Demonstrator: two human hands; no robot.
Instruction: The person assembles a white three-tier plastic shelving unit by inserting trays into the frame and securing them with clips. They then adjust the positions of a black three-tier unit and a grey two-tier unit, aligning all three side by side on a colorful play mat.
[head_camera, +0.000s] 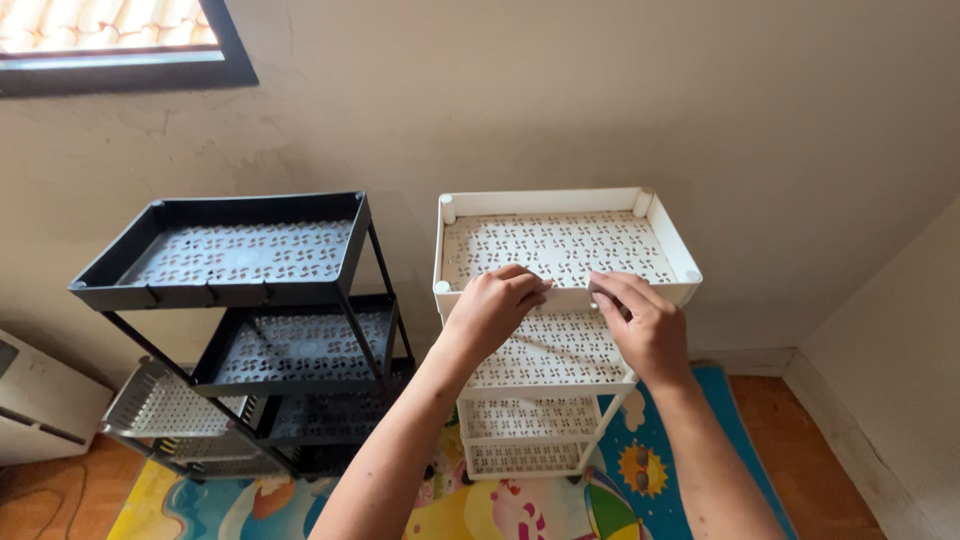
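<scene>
- The left hand (492, 305) rests on the front rim of the white rack's top tray (560, 296). Its fingers (522, 283) are curled together and hooked over the rim's upper edge, near the middle of that front wall.
- The right hand (642, 322) grips the same rim just beside the left. Its fingers (612, 287) are bent and pressed close, closing on the rim from above; whether the thumb pinches from beneath cannot be told.
- Both hands touch the rim, fingertips nearly meeting, so neither is nearer than the other.
- The rim's long axis runs left to right across the fingers; the tray's perforated floor lies beyond the fingertips, toward the wall (560, 90).
- The white rack (545, 400) stands upright directly below the hands, with three more perforated shelves stacked under the top tray, on a colourful play mat (640, 470).
- To the left of the white rack, apart from it, stands a black rack (245, 300) of the same kind, with a grey tray (150, 405) leaning at its foot.
- A dark-framed window (120, 50) sits high, up and left of the white rack.
</scene>
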